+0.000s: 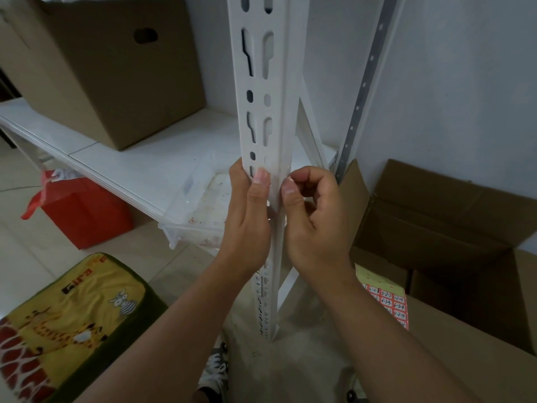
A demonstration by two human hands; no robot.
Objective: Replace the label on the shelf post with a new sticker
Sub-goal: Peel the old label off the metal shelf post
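Observation:
A white slotted shelf post stands upright in the middle of the view. My left hand wraps around the post from the left, its thumb pressed flat on the front face. My right hand is curled against the post's right edge, thumb and forefinger pinched at the corner; whether a small bit of label is between them is too faint to tell. A pale patch on the post sits just above both thumbs. A sheet of red numbered stickers lies on a cardboard box at the lower right.
A large closed cardboard box sits on the white shelf. Under the shelf are a clear plastic bin and a red bag. An open cardboard box stands right. A yellow giraffe-print cushion lies lower left.

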